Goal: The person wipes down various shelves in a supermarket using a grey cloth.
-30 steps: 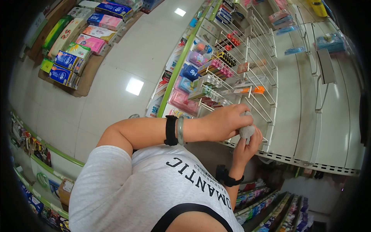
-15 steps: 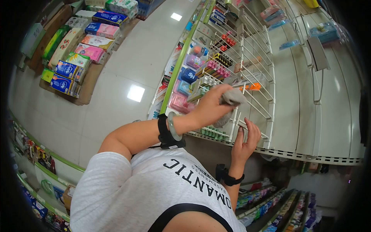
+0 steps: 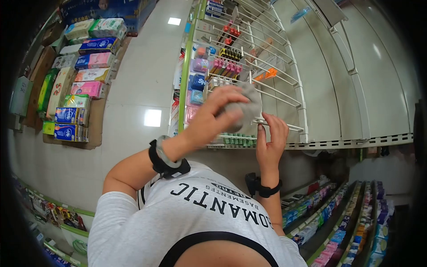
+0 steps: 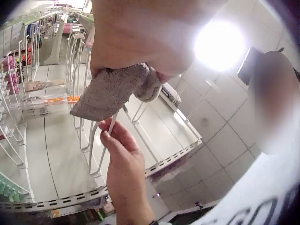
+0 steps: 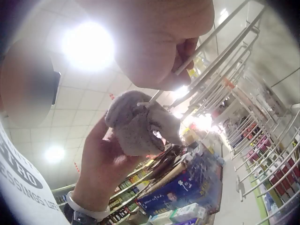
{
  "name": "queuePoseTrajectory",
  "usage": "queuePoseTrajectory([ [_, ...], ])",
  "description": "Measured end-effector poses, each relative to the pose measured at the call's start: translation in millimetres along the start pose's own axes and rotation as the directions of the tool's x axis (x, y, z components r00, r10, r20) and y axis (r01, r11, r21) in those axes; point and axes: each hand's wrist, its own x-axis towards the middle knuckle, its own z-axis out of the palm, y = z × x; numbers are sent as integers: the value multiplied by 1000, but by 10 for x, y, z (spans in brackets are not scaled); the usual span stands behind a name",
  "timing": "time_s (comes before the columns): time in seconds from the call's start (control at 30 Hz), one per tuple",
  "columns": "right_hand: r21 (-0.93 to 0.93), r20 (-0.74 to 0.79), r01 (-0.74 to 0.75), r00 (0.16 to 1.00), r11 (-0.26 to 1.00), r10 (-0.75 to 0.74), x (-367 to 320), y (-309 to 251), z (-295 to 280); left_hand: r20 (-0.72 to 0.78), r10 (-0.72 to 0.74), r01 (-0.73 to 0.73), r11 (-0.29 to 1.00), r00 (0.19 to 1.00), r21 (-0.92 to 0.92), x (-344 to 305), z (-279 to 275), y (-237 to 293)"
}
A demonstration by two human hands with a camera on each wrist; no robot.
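My left hand (image 3: pixel 211 115) grips a bunched grey cloth (image 3: pixel 252 104), its fingers bent over the top; in the left wrist view the cloth (image 4: pixel 110 91) hangs below the palm as a folded flap. My right hand (image 3: pixel 272 140) pinches a thin white metal hook rod (image 3: pixel 293 127) between thumb and fingertips. In the right wrist view the rod (image 5: pixel 211 44) passes through my right hand (image 5: pixel 159 47), and its tip overlaps the cloth (image 5: pixel 136 124) in my left hand. The two hands are close together but apart.
Rows of white display hooks (image 3: pixel 275 75) stick out over a white shelf panel (image 3: pixel 324 84). Hanging goods, among them an orange item (image 3: pixel 269 74), are on the hooks to the left. Tissue packs (image 3: pixel 91 73) are piled on the floor at far left; stocked shelves (image 3: pixel 351 222) stand at lower right.
Both hands were together at the cloth a second ago. My left hand has drawn the cloth away leftward and turned it, while my right hand stays at the rod. The head view has shifted.
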Motion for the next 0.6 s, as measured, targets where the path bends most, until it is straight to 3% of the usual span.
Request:
queuePoseTrajectory([
  [0.07, -29, -4, 10, 1000, 1000, -10, -78, 58, -46, 56, -120, 123, 991, 991, -55, -89, 256, 131],
  [0.13, -33, 2, 35, 999, 999, -35, -111, 130, -18, -18, -14, 14, 1000, 1000, -11, -126, 481, 2],
  [0.23, -6, -30, 19, 999, 1000, -19, -75, 39, 16, -24, 6, -6, 1000, 1000, 5, 21, 418, 87],
  [0.4, 9, -50, -10, 999, 1000, 11, -75, 22, 30, 20, -185, 186, 982, 982, -27, 179, 410, 156],
  [0.6, 8, -65, 4, 998, 1000, -4, -29, -6, 10, -59, -170, 166, 985, 984, -54, 276, 419, 109],
])
